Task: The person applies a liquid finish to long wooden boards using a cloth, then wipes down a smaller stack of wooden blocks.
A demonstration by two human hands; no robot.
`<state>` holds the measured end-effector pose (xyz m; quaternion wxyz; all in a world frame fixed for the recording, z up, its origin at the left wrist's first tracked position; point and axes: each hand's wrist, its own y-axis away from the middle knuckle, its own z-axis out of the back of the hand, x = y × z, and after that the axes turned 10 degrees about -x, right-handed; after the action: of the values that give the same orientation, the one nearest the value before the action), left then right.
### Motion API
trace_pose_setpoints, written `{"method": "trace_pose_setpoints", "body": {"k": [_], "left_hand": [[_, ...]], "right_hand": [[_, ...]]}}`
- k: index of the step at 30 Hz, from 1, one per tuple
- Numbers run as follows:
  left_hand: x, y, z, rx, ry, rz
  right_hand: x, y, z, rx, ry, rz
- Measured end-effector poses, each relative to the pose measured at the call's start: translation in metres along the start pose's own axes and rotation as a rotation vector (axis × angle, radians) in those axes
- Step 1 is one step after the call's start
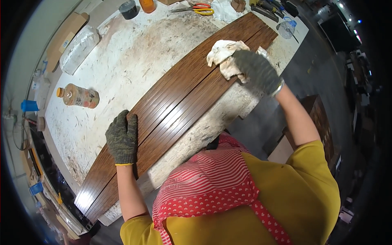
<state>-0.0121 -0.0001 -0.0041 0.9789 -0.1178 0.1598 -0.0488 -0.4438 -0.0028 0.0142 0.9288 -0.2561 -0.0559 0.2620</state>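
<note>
A long dark-brown wooden board [175, 87] lies slantwise over the table's near edge, glossy, with a dark line running along its length. On its far right part, my right hand [258, 72], in a dark grey-green glove and a little blurred, presses a crumpled, stained white rag [223, 51] against the wood. The rag bulges out beyond the fingers, and the fingertips are hidden in it. My left hand [122, 141], gloved alike, rests flat at the board's left long edge with its fingers stretched out and nothing in them.
On the stained white table [143, 53] lies a yellow-capped bottle [83, 96]. Scissors [200, 8], a dark cup [128, 10] and an orange container [147, 5] stand along the far side. A blue-capped see-through bottle [286, 28] is near the board's far end, beside several hand tools [265, 10].
</note>
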Motion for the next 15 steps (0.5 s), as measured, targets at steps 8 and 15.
{"method": "trace_pose_setpoints", "body": {"k": [8,15], "left_hand": [[0.007,0.0,0.001,0.045,-0.067,-0.053],[0.014,0.001,-0.004,0.057,-0.134,-0.129]], "right_hand": [[-0.055,0.038,-0.069,-0.264,0.247,-0.361],[0.225,-0.022,-0.07,-0.109,-1.174,-0.682]]}}
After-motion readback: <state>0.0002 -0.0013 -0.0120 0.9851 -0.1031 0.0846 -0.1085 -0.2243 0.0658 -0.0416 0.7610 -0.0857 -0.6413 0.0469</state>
